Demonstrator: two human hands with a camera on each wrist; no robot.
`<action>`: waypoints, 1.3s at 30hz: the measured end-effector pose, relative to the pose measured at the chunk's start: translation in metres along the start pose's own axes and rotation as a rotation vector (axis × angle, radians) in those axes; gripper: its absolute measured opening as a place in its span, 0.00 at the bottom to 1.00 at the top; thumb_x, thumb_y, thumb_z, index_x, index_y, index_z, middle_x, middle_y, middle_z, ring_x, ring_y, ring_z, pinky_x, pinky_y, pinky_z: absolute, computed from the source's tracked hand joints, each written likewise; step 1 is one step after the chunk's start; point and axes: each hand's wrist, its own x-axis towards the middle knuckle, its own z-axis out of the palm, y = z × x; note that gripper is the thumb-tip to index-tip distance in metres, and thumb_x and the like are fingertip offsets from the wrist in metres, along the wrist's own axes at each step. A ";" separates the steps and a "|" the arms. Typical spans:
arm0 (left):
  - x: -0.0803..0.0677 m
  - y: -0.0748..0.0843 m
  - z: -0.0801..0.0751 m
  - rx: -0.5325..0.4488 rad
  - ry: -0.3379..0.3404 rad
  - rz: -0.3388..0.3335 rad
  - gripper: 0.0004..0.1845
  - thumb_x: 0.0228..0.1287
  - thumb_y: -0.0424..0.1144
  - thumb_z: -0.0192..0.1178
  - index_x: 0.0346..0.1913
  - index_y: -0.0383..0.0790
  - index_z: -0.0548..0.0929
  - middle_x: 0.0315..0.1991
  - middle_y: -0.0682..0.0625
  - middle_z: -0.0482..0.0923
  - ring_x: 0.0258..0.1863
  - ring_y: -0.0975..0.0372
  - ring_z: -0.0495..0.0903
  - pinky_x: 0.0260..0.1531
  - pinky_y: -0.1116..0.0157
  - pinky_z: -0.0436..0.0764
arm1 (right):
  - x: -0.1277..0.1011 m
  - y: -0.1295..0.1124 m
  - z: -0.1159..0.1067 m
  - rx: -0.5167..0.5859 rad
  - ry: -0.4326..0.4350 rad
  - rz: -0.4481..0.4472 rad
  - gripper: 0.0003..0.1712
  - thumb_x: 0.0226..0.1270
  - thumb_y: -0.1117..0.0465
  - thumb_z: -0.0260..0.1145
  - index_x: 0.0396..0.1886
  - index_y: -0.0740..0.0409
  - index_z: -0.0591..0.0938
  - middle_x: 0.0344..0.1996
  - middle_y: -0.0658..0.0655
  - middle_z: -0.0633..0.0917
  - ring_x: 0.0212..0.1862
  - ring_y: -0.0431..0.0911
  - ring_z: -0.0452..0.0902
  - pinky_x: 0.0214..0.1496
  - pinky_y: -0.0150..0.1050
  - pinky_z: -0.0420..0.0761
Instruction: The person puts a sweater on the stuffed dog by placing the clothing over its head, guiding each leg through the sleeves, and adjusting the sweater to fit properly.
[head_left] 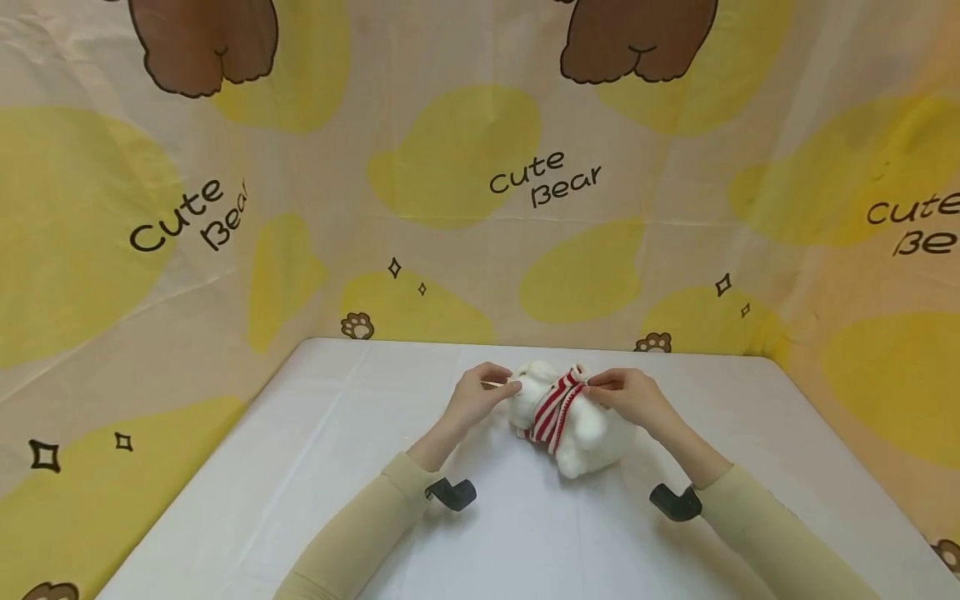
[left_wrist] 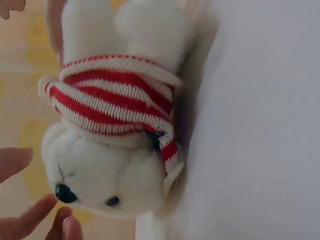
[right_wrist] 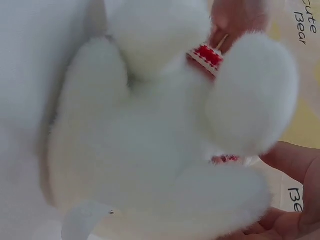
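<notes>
A white plush bear (head_left: 600,437) lies on its side on the table, its head to the left and its legs to the right. Around its upper body is a red-and-white striped knit garment (head_left: 555,408). My left hand (head_left: 477,392) is at the bear's face, thumb and fingers apart; in the left wrist view one fingertip is right at the black nose (left_wrist: 65,193). My right hand (head_left: 628,393) pinches the garment's upper edge between thumb and fingers. Seen from the right wrist, the bear's white limbs (right_wrist: 252,95) hide part of that grip.
The white table (head_left: 330,433) extends around the bear, with a patterned cloth (head_left: 450,275) hanging behind it and at both sides. A black wrist mount (head_left: 453,494) sits at the left cuff, another black mount (head_left: 675,502) at the right cuff.
</notes>
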 end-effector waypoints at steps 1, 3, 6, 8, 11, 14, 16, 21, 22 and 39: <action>-0.002 0.003 0.002 0.016 0.037 0.042 0.17 0.56 0.49 0.67 0.45 0.45 0.82 0.44 0.49 0.81 0.41 0.60 0.78 0.38 0.65 0.77 | 0.001 0.001 0.000 0.005 -0.004 0.011 0.23 0.63 0.50 0.65 0.48 0.63 0.82 0.40 0.61 0.86 0.44 0.50 0.80 0.41 0.39 0.77; -0.007 0.010 0.007 0.034 0.081 0.142 0.14 0.54 0.47 0.68 0.42 0.45 0.83 0.39 0.50 0.81 0.36 0.61 0.77 0.35 0.67 0.75 | 0.002 0.002 0.000 0.007 -0.011 0.032 0.24 0.63 0.47 0.64 0.47 0.62 0.83 0.39 0.60 0.86 0.41 0.48 0.80 0.40 0.38 0.76; -0.015 0.020 0.019 0.043 0.054 0.258 0.11 0.52 0.44 0.70 0.37 0.45 0.83 0.34 0.52 0.80 0.29 0.64 0.75 0.30 0.69 0.75 | 0.002 0.003 0.001 -0.004 -0.011 0.047 0.23 0.63 0.46 0.63 0.44 0.61 0.84 0.35 0.56 0.86 0.39 0.45 0.79 0.38 0.37 0.74; -0.020 0.025 0.027 0.044 0.003 0.301 0.10 0.51 0.42 0.71 0.35 0.44 0.84 0.31 0.52 0.81 0.27 0.66 0.75 0.27 0.71 0.75 | 0.002 0.004 0.003 -0.014 -0.012 0.044 0.21 0.64 0.46 0.63 0.40 0.60 0.84 0.31 0.54 0.86 0.37 0.45 0.78 0.37 0.36 0.73; -0.023 0.028 0.040 0.059 -0.054 0.315 0.08 0.50 0.41 0.72 0.32 0.44 0.85 0.27 0.54 0.82 0.23 0.70 0.75 0.23 0.73 0.75 | 0.001 0.004 0.006 -0.016 -0.009 0.038 0.20 0.64 0.47 0.63 0.36 0.60 0.85 0.28 0.52 0.85 0.35 0.44 0.76 0.35 0.35 0.72; -0.027 0.029 0.050 0.080 -0.068 0.295 0.06 0.50 0.40 0.72 0.29 0.43 0.85 0.23 0.54 0.82 0.20 0.72 0.74 0.21 0.74 0.74 | 0.001 0.005 0.010 -0.021 0.003 0.031 0.20 0.64 0.46 0.62 0.34 0.60 0.85 0.26 0.52 0.83 0.35 0.45 0.74 0.33 0.34 0.70; -0.028 0.028 0.055 0.083 -0.073 0.266 0.06 0.51 0.39 0.71 0.27 0.43 0.84 0.21 0.54 0.81 0.19 0.72 0.73 0.20 0.75 0.73 | 0.001 0.005 0.012 -0.026 0.022 0.031 0.20 0.64 0.46 0.62 0.34 0.59 0.85 0.28 0.53 0.84 0.36 0.46 0.74 0.32 0.34 0.70; -0.029 0.026 0.061 -0.074 -0.139 0.196 0.05 0.52 0.36 0.70 0.28 0.38 0.85 0.24 0.50 0.82 0.22 0.71 0.75 0.22 0.75 0.73 | -0.002 0.006 0.016 -0.028 0.055 0.035 0.22 0.65 0.45 0.60 0.37 0.60 0.85 0.36 0.58 0.86 0.39 0.48 0.77 0.32 0.34 0.72; -0.029 0.026 0.061 -0.118 -0.171 0.198 0.05 0.51 0.35 0.70 0.29 0.37 0.85 0.26 0.48 0.82 0.24 0.70 0.76 0.24 0.75 0.73 | -0.003 0.005 0.017 -0.027 0.060 0.034 0.22 0.65 0.45 0.60 0.37 0.61 0.85 0.36 0.59 0.86 0.40 0.49 0.77 0.33 0.34 0.72; -0.031 0.024 0.058 -0.105 -0.330 0.339 0.06 0.48 0.34 0.72 0.29 0.38 0.87 0.32 0.48 0.80 0.33 0.69 0.74 0.30 0.76 0.73 | -0.015 -0.022 0.009 -0.187 0.040 -0.082 0.12 0.57 0.56 0.68 0.27 0.63 0.84 0.24 0.54 0.84 0.27 0.44 0.74 0.26 0.34 0.72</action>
